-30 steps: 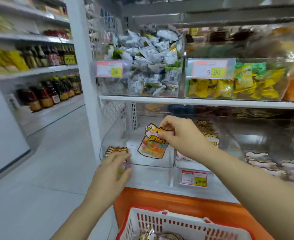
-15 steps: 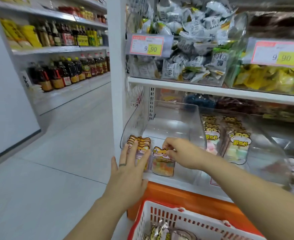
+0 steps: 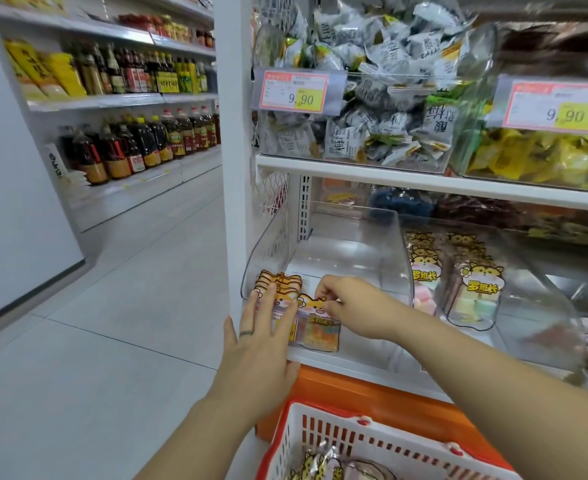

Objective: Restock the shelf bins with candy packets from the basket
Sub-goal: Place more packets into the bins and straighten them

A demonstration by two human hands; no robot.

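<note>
The clear plastic bin sits at the left end of the lower white shelf. At the bin's front, the right hand pinches the orange cat-shaped top of a see-through candy packet filled with coloured sweets, thumb and fingertips curled onto the header; the packet stands upright. In the bin's front left corner, just beside that packet, a short row of matching orange-topped packets stands on edge. The left hand is spread flat over the front of that row, fingers straight and grasping nothing; whether the bin's front wall lies between hand and row I cannot tell. Below and in front of the bin, a white-and-red slotted plastic basket holds more cat-printed packets. In the neighbouring bin on the right, pastel-filled packets stand in rows
</note>
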